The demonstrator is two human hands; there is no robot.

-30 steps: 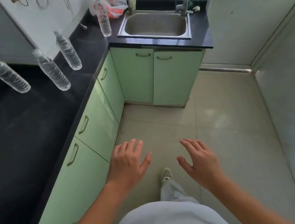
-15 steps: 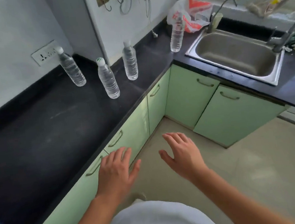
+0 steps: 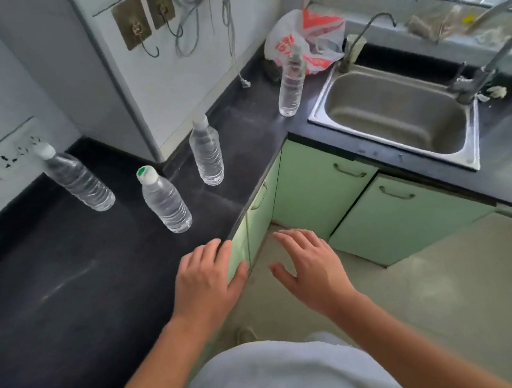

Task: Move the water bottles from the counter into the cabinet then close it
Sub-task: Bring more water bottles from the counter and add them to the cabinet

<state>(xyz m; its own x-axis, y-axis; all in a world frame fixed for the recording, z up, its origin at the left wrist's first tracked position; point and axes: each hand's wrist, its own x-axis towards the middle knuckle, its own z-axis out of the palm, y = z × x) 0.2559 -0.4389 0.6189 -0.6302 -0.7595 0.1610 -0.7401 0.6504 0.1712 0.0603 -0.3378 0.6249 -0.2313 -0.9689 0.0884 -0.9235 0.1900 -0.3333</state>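
Observation:
Several clear water bottles stand upright on the black counter [image 3: 66, 279]: one at the left [image 3: 79, 182], one with a green-marked cap [image 3: 166, 202], one further back [image 3: 207, 153], and one beside the sink [image 3: 291, 86]. Pale green cabinet doors [image 3: 317, 186] run under the counter, all shut. My left hand [image 3: 207, 282] is open, fingers spread, over the counter's front edge. My right hand [image 3: 313, 270] is open too, held over the floor in front of the cabinets. Neither hand touches a bottle.
A steel sink [image 3: 395, 114] with a tap [image 3: 493, 48] sits at the right. A red and white plastic bag [image 3: 307, 41] lies in the back corner. Hooks and cables hang on the wall [image 3: 165, 22]. A wall socket [image 3: 9, 155] is at the left. Tiled floor [image 3: 451, 299] lies right.
The view has swung left and closer to the counter. Both hands have moved up and forward toward the counter edge, still holding nothing.

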